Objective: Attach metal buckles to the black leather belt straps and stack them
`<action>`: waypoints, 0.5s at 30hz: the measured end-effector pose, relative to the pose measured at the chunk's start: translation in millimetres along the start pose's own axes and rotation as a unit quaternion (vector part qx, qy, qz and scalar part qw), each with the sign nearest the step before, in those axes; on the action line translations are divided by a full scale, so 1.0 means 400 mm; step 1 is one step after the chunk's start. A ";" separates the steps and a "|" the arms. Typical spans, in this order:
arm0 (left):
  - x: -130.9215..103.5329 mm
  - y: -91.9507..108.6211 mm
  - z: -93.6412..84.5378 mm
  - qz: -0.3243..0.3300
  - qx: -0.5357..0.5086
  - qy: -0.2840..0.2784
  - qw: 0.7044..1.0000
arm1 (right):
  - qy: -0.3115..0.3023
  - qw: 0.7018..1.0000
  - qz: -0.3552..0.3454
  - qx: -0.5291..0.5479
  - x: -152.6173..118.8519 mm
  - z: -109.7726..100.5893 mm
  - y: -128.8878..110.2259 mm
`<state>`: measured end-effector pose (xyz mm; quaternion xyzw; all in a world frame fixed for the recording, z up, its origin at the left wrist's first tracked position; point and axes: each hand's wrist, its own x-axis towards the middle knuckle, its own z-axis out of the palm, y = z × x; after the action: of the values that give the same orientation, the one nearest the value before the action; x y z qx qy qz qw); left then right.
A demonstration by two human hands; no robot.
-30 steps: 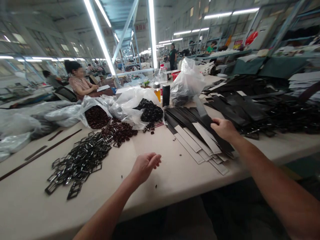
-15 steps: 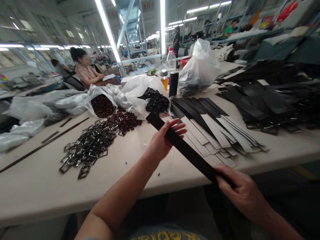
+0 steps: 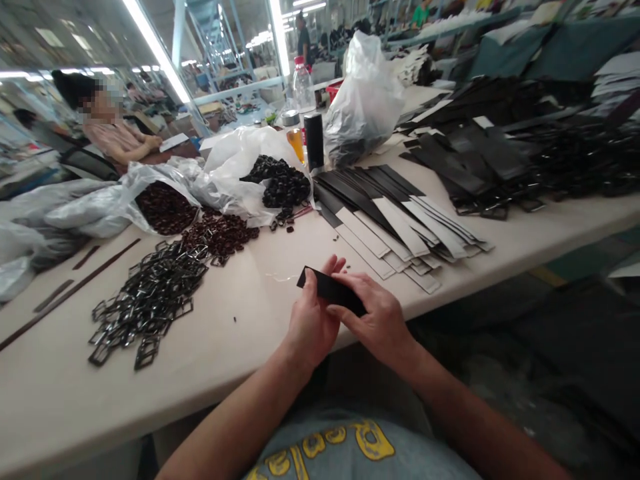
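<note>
Both of my hands hold one black strap [image 3: 333, 291] just above the table's front edge. My left hand [image 3: 314, 319] grips its end, thumb on top and fingers beneath. Close beside it, my right hand [image 3: 381, 313] is closed around the strap from the right; the rest of the strap is hidden by that hand. Behind my hands lies a fanned stack of black straps with pale undersides [image 3: 395, 230]. To the left is a heap of dark metal buckles [image 3: 147, 300], which meets a pile of small dark red pieces [image 3: 220, 235].
Plastic bags hold dark red pieces [image 3: 167, 207] and black pieces [image 3: 285, 183]. A black bottle [image 3: 314, 141] and a tied plastic bag [image 3: 363, 100] stand behind. Finished-looking black straps with buckles [image 3: 465, 167] lie at right. A person [image 3: 113, 133] sits at far left.
My right hand has moved left along the strap, close to my left hand, so less of the strap shows. My view has shifted right and down.
</note>
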<state>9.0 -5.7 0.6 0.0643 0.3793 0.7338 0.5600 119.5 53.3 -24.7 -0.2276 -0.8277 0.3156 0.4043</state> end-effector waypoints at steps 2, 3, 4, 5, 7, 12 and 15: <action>-0.004 0.000 -0.003 0.008 0.013 -0.005 1.000 | 0.026 0.999 0.014 0.015 0.009 0.029 -0.007; -0.006 0.002 -0.005 0.011 0.018 -0.007 1.000 | 0.030 0.999 0.024 0.026 0.011 0.036 -0.007; -0.006 0.003 -0.009 0.012 0.021 -0.008 1.000 | 0.030 0.998 0.033 0.036 0.012 0.039 -0.006; -0.006 0.004 -0.012 0.011 0.024 -0.008 1.000 | 0.026 0.998 0.039 0.044 0.012 0.039 -0.005; -0.006 0.002 -0.016 0.011 0.032 -0.007 0.999 | 0.018 0.998 0.044 0.046 0.013 0.033 -0.003; -0.003 -0.008 -0.034 0.038 0.098 -0.041 0.994 | 0.003 0.998 0.046 0.037 0.020 0.018 -0.003; 0.002 0.016 -0.061 0.132 0.208 -0.065 0.967 | 0.012 0.999 0.046 0.012 0.020 0.013 0.003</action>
<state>-8.9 -17.2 -12.8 0.2766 0.4742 0.7005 0.4561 110.8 57.7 -23.8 -0.2642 -0.8079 0.3405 0.4020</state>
